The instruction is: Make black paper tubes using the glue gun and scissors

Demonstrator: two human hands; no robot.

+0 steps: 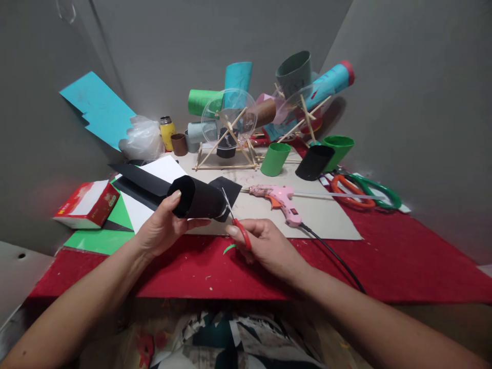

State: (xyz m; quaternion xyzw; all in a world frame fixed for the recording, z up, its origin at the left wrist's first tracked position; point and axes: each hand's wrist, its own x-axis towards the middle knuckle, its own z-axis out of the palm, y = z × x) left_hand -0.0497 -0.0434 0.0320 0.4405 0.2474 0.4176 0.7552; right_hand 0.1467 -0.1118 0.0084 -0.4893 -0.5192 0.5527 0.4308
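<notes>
My left hand [163,224] grips a black paper tube [202,197] near its open end, with the thumb at the rim. At the tube's far end a black paper flap [229,190] sticks out past the round edge. My right hand [265,241] is closed on red-handled scissors [241,231], whose blades point up and left at the black paper there. Just behind my right hand, a pink glue gun [277,197] lies on a pale board. A thin green paper strip [229,249] shows beside my right fingers.
A stick-framed wheel [229,120] with paper cups stands at the back, and a second one is to its right. Green [275,159] and black cups [314,162], larger scissors [351,191], a red tissue box [87,204] and blue card [100,110] surround the board [334,225].
</notes>
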